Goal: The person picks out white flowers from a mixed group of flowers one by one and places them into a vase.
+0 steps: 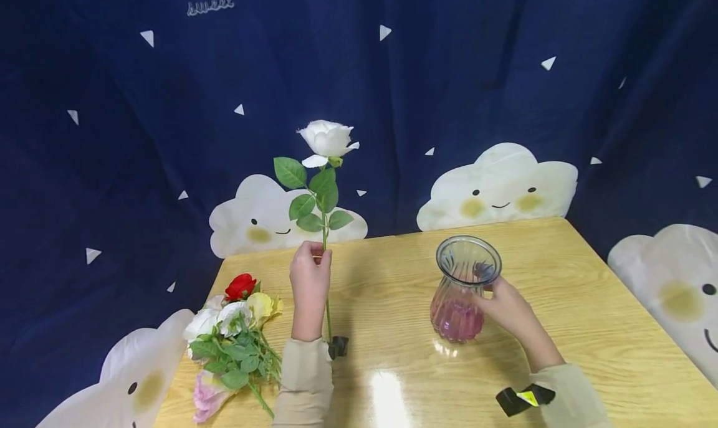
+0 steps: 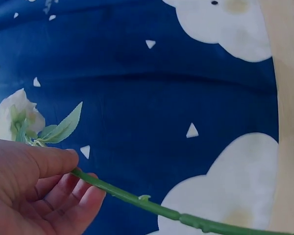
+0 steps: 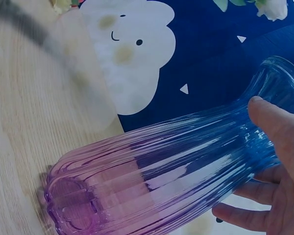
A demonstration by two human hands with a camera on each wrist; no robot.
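In the head view my left hand [image 1: 311,272] pinches the green stem of a white rose [image 1: 326,140] between thumb and fingers. The rose stands upright with its bloom high above the table and its leaves below the bloom. The left wrist view shows the thumb and fingertips on the stem [image 2: 137,200]. My right hand [image 1: 505,303] grips the neck of a ribbed glass vase [image 1: 457,309], bluish at the flared rim and pink at the base. In the right wrist view the thumb lies on one side of the vase [image 3: 186,161] and the fingers curl round the other.
A bunch of artificial flowers [image 1: 241,347] lies at the left of the wooden table [image 1: 392,303], with a red rose [image 1: 240,287], white and yellow blooms and a pink one [image 1: 210,395]. Behind the table hangs a dark blue curtain [image 1: 392,91] with printed clouds.
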